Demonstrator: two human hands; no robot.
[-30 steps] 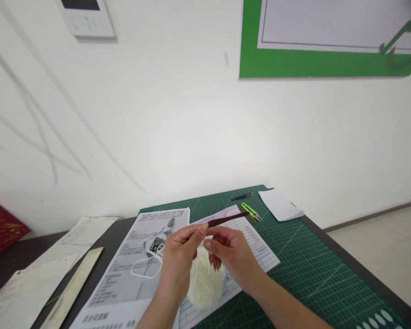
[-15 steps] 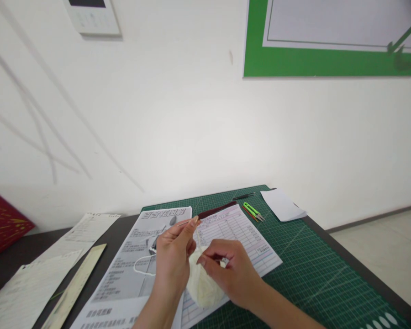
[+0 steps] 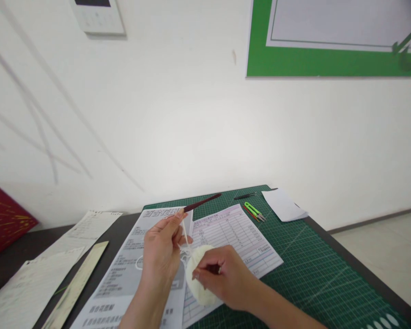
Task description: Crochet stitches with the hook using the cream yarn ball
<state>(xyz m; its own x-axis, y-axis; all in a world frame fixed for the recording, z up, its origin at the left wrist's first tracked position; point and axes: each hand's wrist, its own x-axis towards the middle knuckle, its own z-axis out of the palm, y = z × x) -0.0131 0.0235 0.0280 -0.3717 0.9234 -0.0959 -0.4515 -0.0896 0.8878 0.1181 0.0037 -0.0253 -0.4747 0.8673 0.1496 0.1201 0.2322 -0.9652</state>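
Note:
Thumb and fingers of my left hand (image 3: 162,246) pinch a crochet hook (image 3: 202,202) with a dark red handle, which points up to the right. A strand of white yarn (image 3: 185,234) hangs from those fingertips, and loose loops gather below them. My right hand (image 3: 224,276) is in front of a cream yarn ball (image 3: 202,292), its thumb and fingertips pinched together. Whatever lies between those fingertips is too small to make out. Under the ball is a printed form with a table (image 3: 239,228); a printed instruction sheet (image 3: 123,269) lies beneath my left hand.
A green cutting mat (image 3: 315,265) covers much of the dark table. Toward the back lie green thread snips (image 3: 254,211), a dark slim tool (image 3: 245,196) and a white paper (image 3: 283,205). Handwritten sheets (image 3: 55,265) and a ruler (image 3: 77,283) are at left, near a red object (image 3: 7,219).
My left hand has moved left and slightly up with the crochet hook, whose handle now stands clear of the form. My right hand has shifted slightly left and down, across the yarn ball.

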